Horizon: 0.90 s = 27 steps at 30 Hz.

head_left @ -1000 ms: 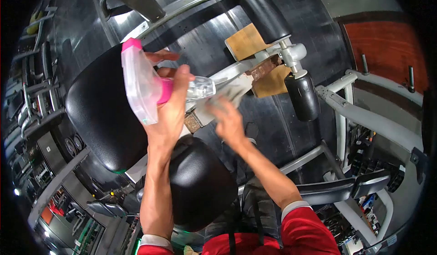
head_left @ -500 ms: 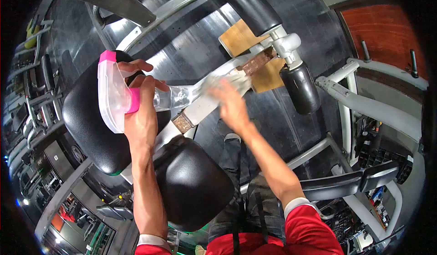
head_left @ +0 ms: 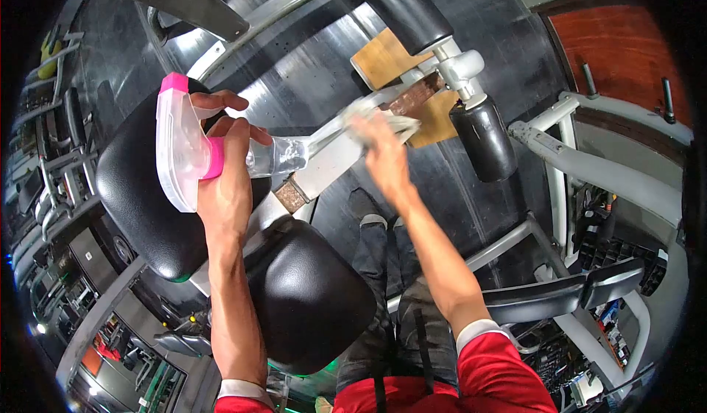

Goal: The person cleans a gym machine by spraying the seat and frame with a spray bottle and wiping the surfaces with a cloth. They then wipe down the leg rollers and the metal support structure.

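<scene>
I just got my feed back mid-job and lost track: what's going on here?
A person is working at a piece of gym equipment with both hands. The left hand holds a spray bottle with pink parts, and the right hand holds a pale cloth that appears to be against the pale metal bar. The bar runs from near two black pads towards two black rollers. A brown patch shows on the bar.

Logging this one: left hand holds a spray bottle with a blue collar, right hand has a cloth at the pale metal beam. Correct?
The collar is pink, not blue, as the head view shows. The left hand does hold the spray bottle, and the right hand has a cloth at the pale metal beam.
</scene>
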Available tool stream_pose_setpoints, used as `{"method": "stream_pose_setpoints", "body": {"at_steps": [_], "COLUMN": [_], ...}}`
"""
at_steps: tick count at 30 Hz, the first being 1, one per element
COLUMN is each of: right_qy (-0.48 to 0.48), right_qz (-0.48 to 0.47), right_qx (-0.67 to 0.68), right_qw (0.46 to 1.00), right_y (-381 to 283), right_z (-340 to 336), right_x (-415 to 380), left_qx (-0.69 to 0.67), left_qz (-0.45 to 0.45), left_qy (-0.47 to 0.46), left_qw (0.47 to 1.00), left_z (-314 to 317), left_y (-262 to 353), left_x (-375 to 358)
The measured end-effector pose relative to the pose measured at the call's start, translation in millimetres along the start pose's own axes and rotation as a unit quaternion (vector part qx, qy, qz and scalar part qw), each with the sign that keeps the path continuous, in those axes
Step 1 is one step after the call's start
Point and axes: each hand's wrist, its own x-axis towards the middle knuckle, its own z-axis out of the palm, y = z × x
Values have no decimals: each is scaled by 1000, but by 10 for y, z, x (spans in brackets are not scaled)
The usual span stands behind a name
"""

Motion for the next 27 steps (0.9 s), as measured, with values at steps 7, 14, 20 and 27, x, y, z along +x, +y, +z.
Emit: {"method": "stream_pose_setpoints", "body": {"at_steps": [7,14,20,27], "right_qy": [-98,50,-35,-1], "right_qz": [-127,56,-78,-55], "right_qx": [16,-40,58,-65], "right_qw": [987,996,995,996], "right_y": [-309,487,-398,21], "right_z": [139,-42,262,42], "right_x": [-409,292,-462,-179], "left_qx": [-24,11,-2,-3], "left_qz": [-14,-8,-21,-18], "left_qy": [-17,-39,-30,-26], "left_qw": [999,999,999,1000], "left_z": [83,92,106,91], "left_y": [7,35,55,77], "left_x": [-59,-77,-78,-70]}}
